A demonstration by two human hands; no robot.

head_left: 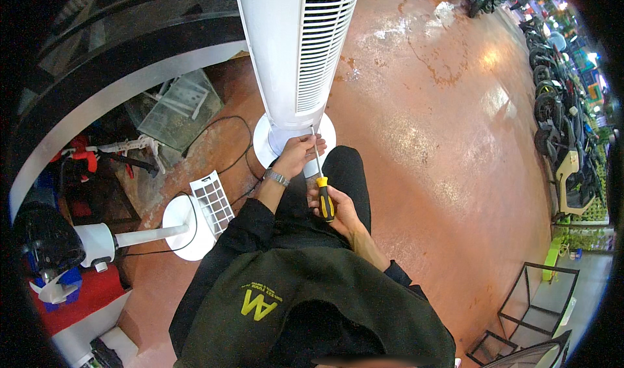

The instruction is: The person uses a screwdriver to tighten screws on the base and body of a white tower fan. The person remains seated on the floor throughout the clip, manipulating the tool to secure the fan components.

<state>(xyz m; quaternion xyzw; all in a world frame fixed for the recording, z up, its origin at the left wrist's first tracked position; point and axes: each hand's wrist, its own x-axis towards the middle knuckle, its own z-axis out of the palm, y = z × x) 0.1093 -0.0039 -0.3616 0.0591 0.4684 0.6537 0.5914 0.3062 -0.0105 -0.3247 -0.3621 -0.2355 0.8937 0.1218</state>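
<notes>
A tall white tower fan [273,49] with a slatted grille stands upright before me on a round white base [264,148]. My right hand [344,215] is closed around the yellow-and-black handle of a screwdriver [324,196]. Its thin metal shaft points up toward the lower front of the fan, just below the grille. My left hand [298,155], with a metal watch [277,177] on the wrist, has its fingers closed about the shaft near the tip. Any screw at the tip is too small to make out.
At left, a white pedestal fan [97,244] lies near a white grid panel [212,204] and a black cable [250,134]. A glass-topped piece [179,111] sits farther off. Motorbikes [549,108] line the far right; a black metal frame [536,300] stands at lower right.
</notes>
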